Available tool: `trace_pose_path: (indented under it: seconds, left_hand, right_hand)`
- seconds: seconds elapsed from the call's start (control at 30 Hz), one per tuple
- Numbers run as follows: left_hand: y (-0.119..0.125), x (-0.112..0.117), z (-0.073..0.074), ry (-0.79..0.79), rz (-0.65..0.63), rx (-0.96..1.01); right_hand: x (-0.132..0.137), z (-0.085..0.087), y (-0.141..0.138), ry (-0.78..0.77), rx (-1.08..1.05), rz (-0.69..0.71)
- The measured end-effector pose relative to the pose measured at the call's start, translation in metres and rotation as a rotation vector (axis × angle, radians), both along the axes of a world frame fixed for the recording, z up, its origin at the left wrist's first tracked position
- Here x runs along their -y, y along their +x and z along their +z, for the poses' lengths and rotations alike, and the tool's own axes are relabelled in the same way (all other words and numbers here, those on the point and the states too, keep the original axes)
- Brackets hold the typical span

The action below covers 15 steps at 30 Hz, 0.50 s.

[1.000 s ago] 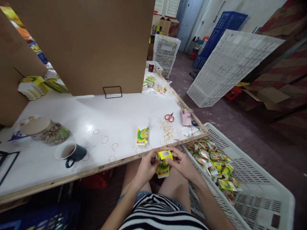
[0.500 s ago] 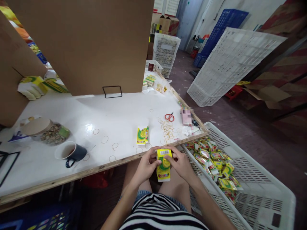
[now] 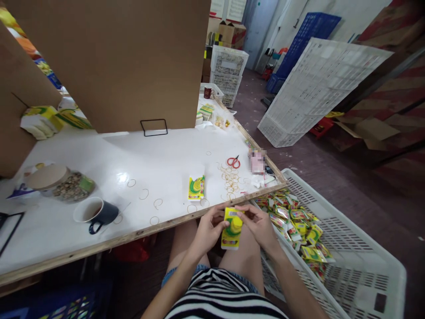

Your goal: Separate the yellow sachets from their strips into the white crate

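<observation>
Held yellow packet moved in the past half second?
Yes, slightly right: the yellow packet was left of the red scissors in view, now almost directly below.

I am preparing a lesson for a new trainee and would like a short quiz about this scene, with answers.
1. What do the left hand and the right hand hold together?
2. What is the handle colour of the scissors? A) blue B) red C) white
3. True or false: the dark blue mug stands nearer to the jar than to the scissors.

Key: 1. A yellow packet; 2. B; 3. True.
</observation>
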<state>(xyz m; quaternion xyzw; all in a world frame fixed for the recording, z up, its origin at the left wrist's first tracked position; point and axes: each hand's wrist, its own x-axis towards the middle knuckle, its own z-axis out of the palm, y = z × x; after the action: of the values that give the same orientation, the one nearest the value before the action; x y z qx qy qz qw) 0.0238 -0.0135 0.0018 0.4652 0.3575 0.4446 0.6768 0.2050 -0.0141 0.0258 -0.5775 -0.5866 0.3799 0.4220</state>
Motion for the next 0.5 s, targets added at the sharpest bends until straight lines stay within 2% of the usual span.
trace_pose_path:
  seconds: [0.07, 0.13, 0.2, 0.27, 0.33, 0.43, 0.5]
  left_hand:
    - [-0.004, -0.017, -0.009, 0.144, 0.12, -0.226]
    - [-0.014, -0.043, -0.023, 0.247, 0.32, -0.602]
    - [-0.027, -0.07, -0.038, 0.198, 0.473, -0.995]
    - [-0.035, -0.091, -0.053, 0.138, 0.544, -1.095]
    - [-0.039, -0.102, -0.065, 0.103, 0.575, -1.129]
    - [-0.036, -0.104, -0.073, 0.075, 0.602, -1.157]
    - [-0.035, -0.102, -0.074, 0.061, 0.626, -1.155]
  right_hand:
    - [-0.003, 0.01, 0.026, 0.171, 0.292, -0.2]
    - [-0.005, 0.019, 0.054, 0.326, 0.594, -0.375]
    - [-0.003, 0.021, 0.073, 0.374, 0.742, -0.431]
    - [0.0, 0.015, 0.079, 0.349, 0.73, -0.382]
    - [0.002, 0.003, 0.072, 0.276, 0.633, -0.296]
    - [0.003, -0.013, 0.051, 0.167, 0.505, -0.218]
    - [0.001, -0.016, 0.036, 0.142, 0.446, -0.189]
